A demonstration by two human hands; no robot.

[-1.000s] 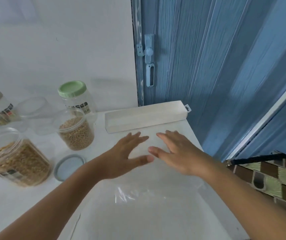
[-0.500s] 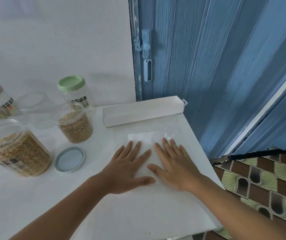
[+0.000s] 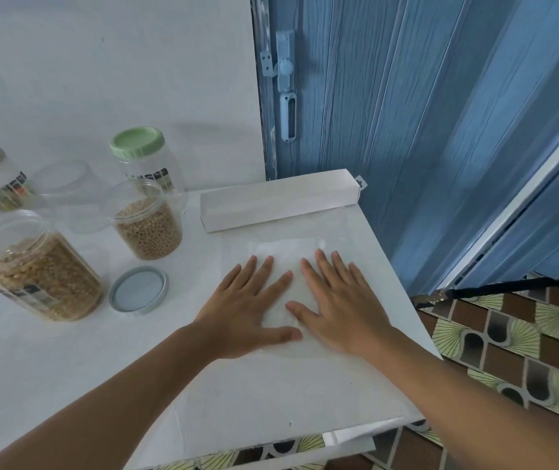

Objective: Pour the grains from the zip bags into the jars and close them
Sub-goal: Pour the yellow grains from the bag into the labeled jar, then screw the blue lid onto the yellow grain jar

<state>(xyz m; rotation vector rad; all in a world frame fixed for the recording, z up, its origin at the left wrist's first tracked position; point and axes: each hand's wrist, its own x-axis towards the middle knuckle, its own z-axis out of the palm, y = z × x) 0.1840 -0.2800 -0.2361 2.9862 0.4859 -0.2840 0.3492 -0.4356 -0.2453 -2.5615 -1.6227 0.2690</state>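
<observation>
Left hand (image 3: 247, 307) and right hand (image 3: 339, 307): pressed flat, fingers straight, on emptied zip bag (image 3: 285, 249). Two filled jars (image 3: 149, 228) left uncapped; grey lid (image 3: 138, 290) unused.

A: Where is the zip bag (image 3: 283, 252)?
B: It lies flat and empty on the white table, clear, just in front of the long white box.

A: And the jars?
B: To the left, an open jar of round grains (image 3: 147, 225) stands upright; its grey lid (image 3: 138, 290) lies just in front. A bigger open jar of golden grains (image 3: 39, 269) stands farther left, leaning in this view. Behind them stands a green-lidded jar (image 3: 146, 161), shut.
</observation>
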